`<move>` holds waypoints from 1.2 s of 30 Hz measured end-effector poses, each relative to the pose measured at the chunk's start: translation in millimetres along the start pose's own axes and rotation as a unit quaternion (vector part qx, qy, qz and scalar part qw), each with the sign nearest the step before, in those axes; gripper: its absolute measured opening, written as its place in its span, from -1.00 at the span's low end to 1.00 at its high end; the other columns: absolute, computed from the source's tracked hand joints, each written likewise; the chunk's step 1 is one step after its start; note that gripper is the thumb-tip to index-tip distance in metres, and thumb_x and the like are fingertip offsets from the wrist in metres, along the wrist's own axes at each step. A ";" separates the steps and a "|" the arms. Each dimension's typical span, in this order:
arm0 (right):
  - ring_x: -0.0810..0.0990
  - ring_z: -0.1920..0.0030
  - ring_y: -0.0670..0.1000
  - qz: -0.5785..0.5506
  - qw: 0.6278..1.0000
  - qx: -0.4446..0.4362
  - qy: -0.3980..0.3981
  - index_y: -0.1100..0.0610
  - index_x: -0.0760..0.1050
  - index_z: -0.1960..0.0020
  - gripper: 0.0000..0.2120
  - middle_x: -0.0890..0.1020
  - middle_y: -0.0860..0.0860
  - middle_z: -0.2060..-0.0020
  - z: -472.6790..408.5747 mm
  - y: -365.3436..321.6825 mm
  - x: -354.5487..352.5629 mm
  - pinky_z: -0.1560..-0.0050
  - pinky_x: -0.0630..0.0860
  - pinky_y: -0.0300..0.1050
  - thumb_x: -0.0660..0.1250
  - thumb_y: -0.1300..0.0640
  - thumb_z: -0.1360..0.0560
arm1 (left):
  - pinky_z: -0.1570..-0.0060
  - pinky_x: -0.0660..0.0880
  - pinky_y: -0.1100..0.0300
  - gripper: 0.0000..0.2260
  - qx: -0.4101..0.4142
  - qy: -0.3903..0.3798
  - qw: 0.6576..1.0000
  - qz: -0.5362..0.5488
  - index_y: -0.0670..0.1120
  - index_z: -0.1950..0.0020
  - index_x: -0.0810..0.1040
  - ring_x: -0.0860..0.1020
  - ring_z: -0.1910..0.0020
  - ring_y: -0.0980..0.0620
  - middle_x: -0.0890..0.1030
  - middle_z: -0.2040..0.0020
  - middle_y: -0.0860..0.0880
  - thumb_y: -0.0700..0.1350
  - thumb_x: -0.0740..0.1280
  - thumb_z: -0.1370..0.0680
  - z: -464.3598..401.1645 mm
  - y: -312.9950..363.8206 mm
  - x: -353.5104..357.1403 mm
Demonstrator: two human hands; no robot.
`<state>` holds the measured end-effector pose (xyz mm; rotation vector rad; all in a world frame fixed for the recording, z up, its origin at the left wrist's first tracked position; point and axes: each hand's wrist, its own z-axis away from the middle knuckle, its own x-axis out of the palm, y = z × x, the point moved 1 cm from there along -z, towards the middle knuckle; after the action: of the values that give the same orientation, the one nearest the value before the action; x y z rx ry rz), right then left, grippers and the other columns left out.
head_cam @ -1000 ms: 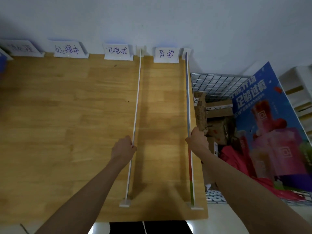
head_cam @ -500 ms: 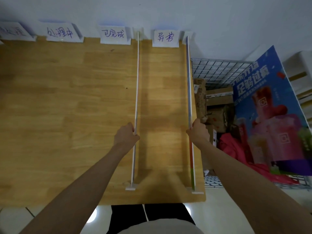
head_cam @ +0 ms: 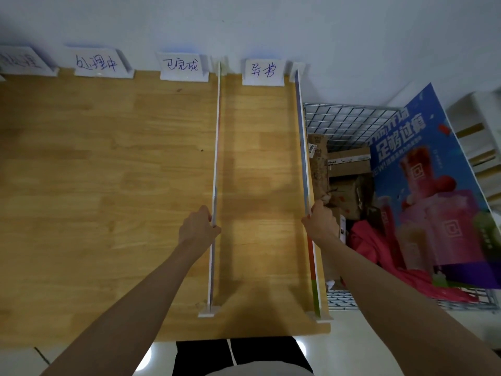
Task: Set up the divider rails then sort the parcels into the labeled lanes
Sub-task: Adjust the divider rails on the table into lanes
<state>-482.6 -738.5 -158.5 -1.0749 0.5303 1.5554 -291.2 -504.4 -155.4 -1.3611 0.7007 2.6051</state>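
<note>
Two thin white divider rails stand on edge on the wooden table (head_cam: 108,185), running from the wall to the front edge. My left hand (head_cam: 198,229) grips the left rail (head_cam: 217,147) near its middle. My right hand (head_cam: 320,223) grips the right rail (head_cam: 302,137), which runs along the table's right edge. Each rail sits in small white feet at both ends. Handwritten label cards (head_cam: 180,67) lean against the wall at the back; one card (head_cam: 264,71) stands between the two rails. Cardboard parcels (head_cam: 347,172) lie in a wire basket (head_cam: 349,118) right of the table.
A red bag (head_cam: 371,242) and a blue printed poster board (head_cam: 433,185) fill the basket's right side. White shelving (head_cam: 482,142) stands at the far right. The table surface left of the left rail holds only two more label cards (head_cam: 97,63) at the wall.
The left rail's front end has swung to the right, so it now runs more parallel to the right rail. Both hands keep their hold.
</note>
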 end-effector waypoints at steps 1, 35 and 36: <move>0.56 -0.01 0.14 -0.001 1.000 0.000 0.001 0.16 0.35 -0.15 -0.75 0.52 0.13 -0.06 0.2 0.2 0.0 0.11 0.49 -0.02 0.35 0.12 -0.55 | 0.27 0.56 0.04 -0.77 0.002 0.000 1.000 0.000 -0.08 0.01 0.43 0.59 0.23 -0.08 0.57 0.20 -0.06 -0.04 0.42 -0.48 0.1 0.3 -0.2; 0.48 -0.20 0.15 0.080 0.946 -0.295 0.109 0.11 0.38 -0.30 -0.69 0.51 0.08 -0.19 66.1 -128.3 -62.2 -0.17 0.44 0.07 0.19 0.03 -0.59 | -0.17 0.44 -0.03 -0.65 0.056 0.148 0.978 -0.138 -0.08 -0.29 0.47 0.47 -0.22 -0.09 0.52 -0.23 -0.05 0.09 0.12 -0.63 50.2 -13.7 -109.4; 0.48 -0.21 0.15 0.086 0.938 -0.316 0.110 0.10 0.39 -0.31 -0.68 0.51 0.09 -0.20 71.5 -139.7 -60.3 -0.19 0.43 0.07 0.18 0.03 -0.59 | -0.21 0.41 -0.03 -0.63 0.058 0.166 0.973 -0.150 -0.08 -0.32 0.46 0.45 -0.25 -0.08 0.51 -0.26 -0.05 0.08 0.11 -0.63 55.4 -21.5 -115.9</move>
<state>-378.7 -673.6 -43.3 -1.7452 0.2733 1.8269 -257.6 -448.1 -42.8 -1.7319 0.6156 2.0976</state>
